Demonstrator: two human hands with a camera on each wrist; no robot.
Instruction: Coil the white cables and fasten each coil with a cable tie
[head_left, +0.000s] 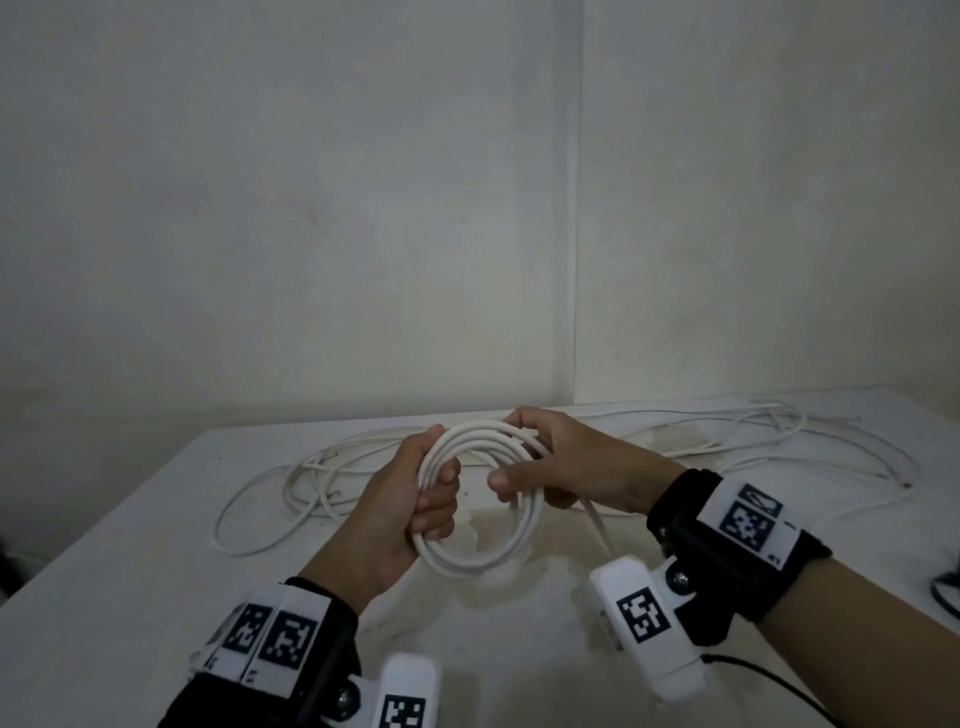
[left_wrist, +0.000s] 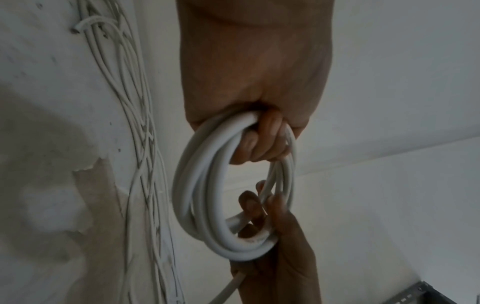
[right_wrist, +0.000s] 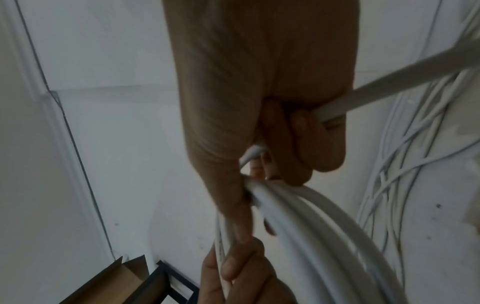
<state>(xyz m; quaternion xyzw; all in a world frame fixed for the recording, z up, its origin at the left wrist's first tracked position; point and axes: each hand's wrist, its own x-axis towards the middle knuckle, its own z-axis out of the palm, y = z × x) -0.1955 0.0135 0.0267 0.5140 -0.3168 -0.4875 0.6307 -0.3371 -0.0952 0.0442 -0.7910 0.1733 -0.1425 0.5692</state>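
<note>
Both hands up over the table's middle: left hand clenched round the thick white coil, right hand gripping its far side; loose thin cables near the back edge.

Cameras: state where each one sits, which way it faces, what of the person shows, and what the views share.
Head: on the head, facing forward and down at the table; shows left hand, right hand, both wrist rigs.
Left wrist: looks along the left hand at the coil; right hand's fingers beyond.
Right wrist: looks along the right hand; left hand's fingers below.
Shared: the coil, loose cables.
</note>
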